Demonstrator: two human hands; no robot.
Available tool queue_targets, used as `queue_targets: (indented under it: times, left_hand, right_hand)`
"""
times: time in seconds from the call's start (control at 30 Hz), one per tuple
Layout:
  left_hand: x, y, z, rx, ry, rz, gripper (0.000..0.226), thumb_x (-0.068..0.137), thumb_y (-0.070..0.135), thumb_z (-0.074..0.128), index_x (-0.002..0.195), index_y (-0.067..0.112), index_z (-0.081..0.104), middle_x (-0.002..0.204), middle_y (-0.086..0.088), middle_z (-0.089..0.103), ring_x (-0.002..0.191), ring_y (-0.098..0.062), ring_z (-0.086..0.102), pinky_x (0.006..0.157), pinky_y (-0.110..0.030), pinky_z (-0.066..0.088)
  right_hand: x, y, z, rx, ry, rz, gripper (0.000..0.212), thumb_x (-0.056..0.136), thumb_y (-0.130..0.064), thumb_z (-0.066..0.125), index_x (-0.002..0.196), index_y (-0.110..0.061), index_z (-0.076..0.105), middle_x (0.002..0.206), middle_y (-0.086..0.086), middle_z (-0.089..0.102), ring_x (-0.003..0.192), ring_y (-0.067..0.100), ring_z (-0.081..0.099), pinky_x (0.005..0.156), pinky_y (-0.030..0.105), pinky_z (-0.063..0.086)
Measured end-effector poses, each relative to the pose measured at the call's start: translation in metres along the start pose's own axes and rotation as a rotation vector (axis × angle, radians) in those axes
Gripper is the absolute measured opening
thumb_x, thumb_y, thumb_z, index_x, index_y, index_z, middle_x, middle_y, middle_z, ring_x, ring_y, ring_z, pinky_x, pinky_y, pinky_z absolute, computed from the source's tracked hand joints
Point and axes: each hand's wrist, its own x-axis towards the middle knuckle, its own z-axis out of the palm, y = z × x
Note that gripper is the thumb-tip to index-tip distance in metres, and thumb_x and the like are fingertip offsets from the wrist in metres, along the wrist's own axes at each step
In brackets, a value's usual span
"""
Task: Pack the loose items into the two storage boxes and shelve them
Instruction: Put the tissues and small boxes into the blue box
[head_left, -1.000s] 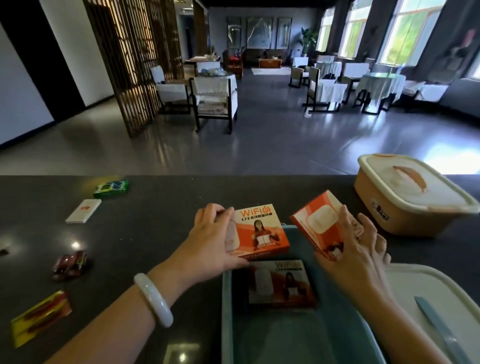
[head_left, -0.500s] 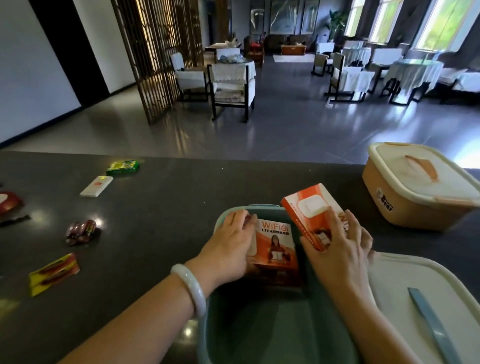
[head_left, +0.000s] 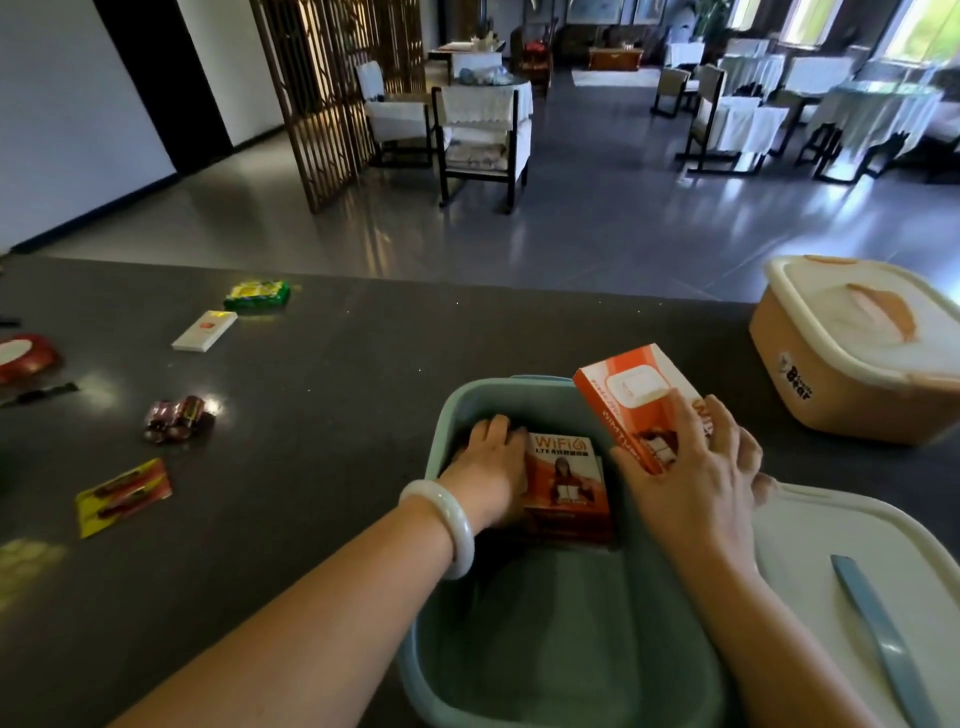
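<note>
— Where both hands meet, what is listed?
— Teal storage box (head_left: 441, 415), open. Left hand (head_left: 488, 467) inside, fingers resting on WiFi carton (head_left: 566, 483) at the bottom; right hand (head_left: 691, 478) grips second carton (head_left: 634, 395), tilted above the rim.
— Beyond the right hand?
— Orange storage box (head_left: 831, 384), lidded.

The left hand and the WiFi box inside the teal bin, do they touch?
Touching. The head view shows the left hand lying against the WiFi box edge inside the teal bin.
</note>
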Motion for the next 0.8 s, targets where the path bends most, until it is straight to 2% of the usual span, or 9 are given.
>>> queue_targets:
  times: [0.3, 0.57, 0.8]
  left_hand:
    - [0.009, 0.001, 0.003, 0.165, -0.069, 0.005, 0.085, 0.084, 0.036, 0.069, 0.15, 0.024, 0.016, 0.151, -0.005, 0.015, 0.139, -0.038, 0.015, 0.114, -0.057, 0.024]
    - [0.011, 0.0, 0.004, 0.356, -0.074, 0.064, 0.089, 0.084, 0.043, 0.067, 0.151, 0.019, 0.014, 0.147, -0.01, 0.018, 0.129, -0.041, 0.026, 0.111, -0.054, 0.028]
    - [0.002, 0.003, -0.006, 0.272, -0.106, 0.07, 0.093, 0.081, 0.044, 0.071, 0.152, 0.021, 0.015, 0.15, -0.01, 0.016, 0.135, -0.042, 0.021, 0.113, -0.056, 0.026]
  right_hand:
    - [0.001, 0.001, 0.002, -0.008, -0.005, 0.01, 0.079, 0.083, -0.059, 0.059, 0.147, -0.034, 0.021, 0.158, 0.001, 0.012, 0.141, 0.028, 0.007, 0.112, 0.057, 0.015]
    - [0.001, 0.001, 0.002, -0.007, 0.0, 0.033, 0.078, 0.083, -0.06, 0.058, 0.147, -0.034, 0.022, 0.157, 0.002, 0.013, 0.141, 0.03, 0.008, 0.112, 0.057, 0.014]
    - [0.0, 0.001, 0.0, -0.003, 0.003, 0.023, 0.08, 0.082, -0.059, 0.06, 0.147, -0.033, 0.022, 0.157, 0.001, 0.013, 0.142, 0.029, 0.008, 0.113, 0.056, 0.013]
